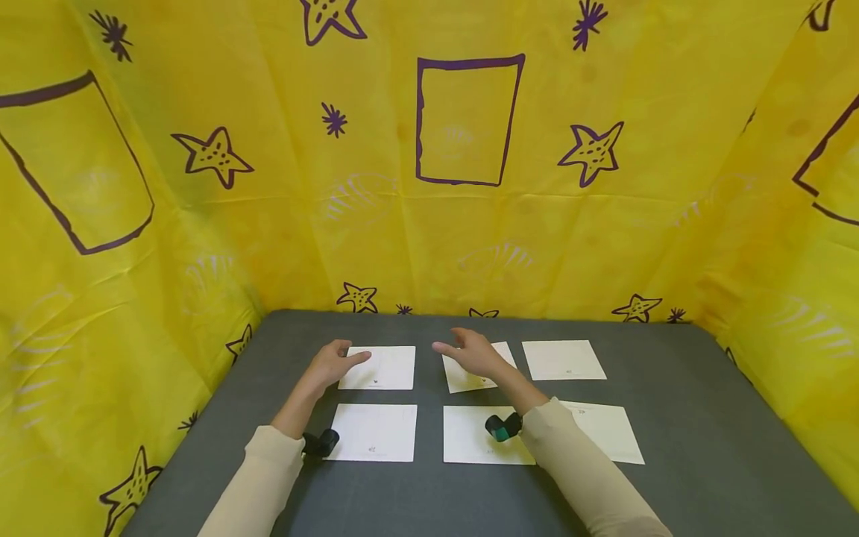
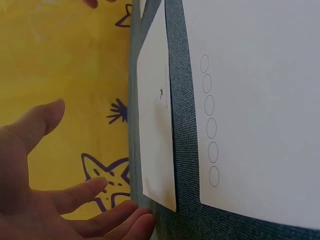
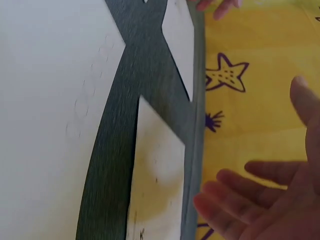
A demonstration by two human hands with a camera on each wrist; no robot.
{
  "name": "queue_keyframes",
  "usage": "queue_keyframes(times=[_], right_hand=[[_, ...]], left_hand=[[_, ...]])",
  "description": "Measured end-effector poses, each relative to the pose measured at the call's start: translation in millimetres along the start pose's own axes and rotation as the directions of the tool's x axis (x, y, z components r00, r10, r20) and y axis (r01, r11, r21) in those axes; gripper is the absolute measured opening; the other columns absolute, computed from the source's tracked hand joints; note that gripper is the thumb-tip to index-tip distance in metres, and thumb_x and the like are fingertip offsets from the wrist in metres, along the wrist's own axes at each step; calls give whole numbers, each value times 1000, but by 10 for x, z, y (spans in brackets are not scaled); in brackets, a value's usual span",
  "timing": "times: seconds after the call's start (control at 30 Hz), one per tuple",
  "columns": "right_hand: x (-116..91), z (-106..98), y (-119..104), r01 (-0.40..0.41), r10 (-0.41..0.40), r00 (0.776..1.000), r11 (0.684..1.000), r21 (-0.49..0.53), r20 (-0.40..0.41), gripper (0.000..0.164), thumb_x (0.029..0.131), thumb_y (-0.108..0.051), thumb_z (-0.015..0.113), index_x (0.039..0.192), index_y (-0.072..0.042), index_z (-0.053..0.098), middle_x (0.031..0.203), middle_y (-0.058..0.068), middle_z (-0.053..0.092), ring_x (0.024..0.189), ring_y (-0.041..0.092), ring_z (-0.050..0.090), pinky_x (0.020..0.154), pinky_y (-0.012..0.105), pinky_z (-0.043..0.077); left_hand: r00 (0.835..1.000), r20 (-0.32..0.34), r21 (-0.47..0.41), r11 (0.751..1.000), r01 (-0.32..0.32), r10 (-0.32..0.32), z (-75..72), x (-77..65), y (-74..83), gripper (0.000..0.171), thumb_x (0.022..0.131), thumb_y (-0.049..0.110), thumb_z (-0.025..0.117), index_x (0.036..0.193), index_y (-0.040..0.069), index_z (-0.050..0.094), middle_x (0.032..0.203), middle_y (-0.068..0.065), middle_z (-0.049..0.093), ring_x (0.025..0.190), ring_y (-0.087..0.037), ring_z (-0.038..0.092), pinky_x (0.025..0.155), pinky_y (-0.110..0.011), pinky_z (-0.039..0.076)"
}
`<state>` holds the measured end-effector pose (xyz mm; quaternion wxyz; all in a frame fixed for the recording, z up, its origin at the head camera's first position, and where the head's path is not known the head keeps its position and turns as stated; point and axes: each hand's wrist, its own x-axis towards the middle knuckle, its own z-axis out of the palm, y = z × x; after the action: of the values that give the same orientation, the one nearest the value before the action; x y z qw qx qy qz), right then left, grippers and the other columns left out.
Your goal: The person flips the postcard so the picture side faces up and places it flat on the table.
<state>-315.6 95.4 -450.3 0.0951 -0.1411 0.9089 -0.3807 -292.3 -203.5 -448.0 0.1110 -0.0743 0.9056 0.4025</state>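
Yellow cloth (image 1: 403, 231) printed with purple starfish rises behind and beside the dark grey bench (image 1: 416, 500). My left hand (image 1: 332, 363), released, with thumb and fingers apart, is at the left edge of a white sheet (image 1: 385, 368). My right hand (image 1: 473, 353), likewise released, is over a slightly turned sheet (image 1: 463, 382); a third sheet (image 1: 564, 360) lies just to its right. Nearer me than both hands lie a left sheet (image 1: 376, 434), a middle sheet (image 1: 464, 436) and a right sheet (image 1: 611, 432), the last partly behind my right sleeve (image 1: 577, 470).
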Motion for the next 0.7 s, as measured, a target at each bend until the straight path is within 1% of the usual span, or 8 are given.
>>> queue_keyframes(times=[0.13, 0.27, 0.3, 0.4, 0.6, 0.67, 0.7], right_hand=[[36, 87, -102, -33, 32, 998, 999, -5, -55, 85, 90, -65, 52, 140, 4, 46, 132, 23, 59, 120, 37, 58, 96, 48, 51], [90, 187, -164, -42, 41, 997, 999, -6, -71, 79, 91, -59, 55, 136, 6, 50, 123, 23, 63, 111, 36, 62, 90, 46, 53], [110, 215, -170, -52, 53, 996, 999, 7, -65, 76, 92, -56, 56, 136, 5, 50, 124, 22, 63, 112, 35, 61, 91, 46, 53], [153, 280, -210, -57, 57, 997, 998, 3, -56, 71, 93, -51, 58, 134, 6, 52, 123, 23, 63, 112, 36, 61, 91, 46, 53], [217, 378, -319, -101, 102, 994, 994, 31, -28, 69, 92, -50, 60, 131, 7, 55, 131, 23, 59, 120, 38, 57, 98, 49, 50], [233, 408, -355, -119, 120, 993, 992, 41, -22, 68, 92, -49, 61, 129, 7, 57, 130, 23, 60, 119, 38, 58, 97, 49, 51], [247, 424, -366, -127, 128, 992, 991, 42, -21, 67, 91, -49, 61, 127, 8, 59, 127, 23, 62, 115, 36, 60, 94, 47, 52]], left_hand=[[1000, -1, 16, 1000, 12, -12, 7, 11, -1, 79, 89, 44, 65, 144, -4, 36, 147, -31, 38, 133, -47, 40, 107, -59, 38], [999, -17, 39, 999, 29, -29, 24, 30, -10, 78, 89, 43, 65, 143, -5, 37, 145, -31, 40, 131, -46, 42, 106, -58, 39], [999, -22, 44, 998, 35, -34, 28, 31, -8, 77, 89, 43, 65, 143, -5, 37, 145, -31, 40, 131, -46, 42, 106, -58, 40], [999, -26, 50, 998, 49, -48, 28, 41, -3, 77, 88, 42, 66, 142, -6, 38, 145, -31, 41, 131, -46, 42, 106, -58, 40], [997, -26, 69, 995, 68, -67, 5, 73, 22, 77, 88, 42, 66, 141, -7, 39, 145, -31, 39, 132, -48, 40, 107, -60, 37], [996, -27, 74, 994, 82, -80, 1, 81, 28, 77, 87, 42, 66, 140, -8, 40, 144, -32, 40, 131, -47, 41, 107, -60, 38], [996, -28, 78, 993, 88, -86, -1, 85, 31, 77, 87, 42, 67, 139, -8, 40, 144, -31, 41, 130, -47, 42, 107, -59, 38]])
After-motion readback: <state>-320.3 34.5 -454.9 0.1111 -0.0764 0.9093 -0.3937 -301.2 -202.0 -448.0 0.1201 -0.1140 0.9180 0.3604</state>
